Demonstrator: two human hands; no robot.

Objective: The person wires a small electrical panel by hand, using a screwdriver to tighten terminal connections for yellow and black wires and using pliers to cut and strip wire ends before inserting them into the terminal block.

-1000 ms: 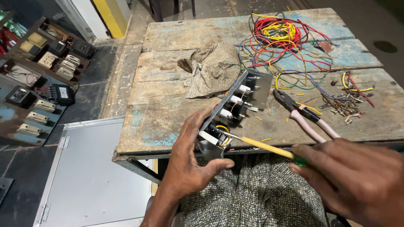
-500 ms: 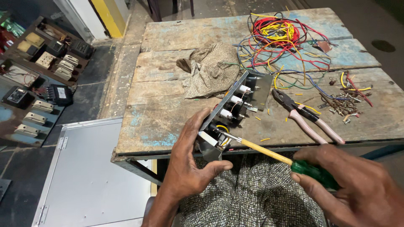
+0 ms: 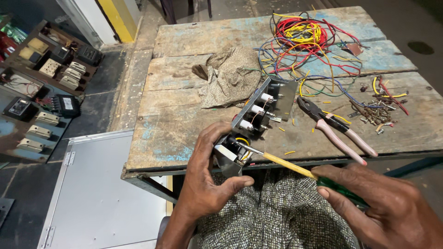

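Observation:
My left hand (image 3: 205, 177) grips the near end of a grey metal panel (image 3: 258, 117) that rests tilted on the front edge of the wooden table (image 3: 175, 115). White indicator lamps and wires are fitted along the panel. My right hand (image 3: 383, 207) holds a screwdriver (image 3: 295, 167) with a yellow shaft and green handle. Its tip is pressed into a component with yellow wire at the panel's near end, just beside my left thumb.
Pink-handled pliers (image 3: 337, 129) lie right of the panel. A tangle of coloured wires (image 3: 309, 41) fills the far right, with loose screws and wire scraps (image 3: 378, 108) beside it. A crumpled cloth (image 3: 228, 78) lies mid-table. Electrical boards (image 3: 41, 87) and a grey sheet (image 3: 101, 198) sit on the floor to the left.
My right hand has shifted a little left and up with the screwdriver, whose tip stays at the panel's near end. My left hand keeps its grip.

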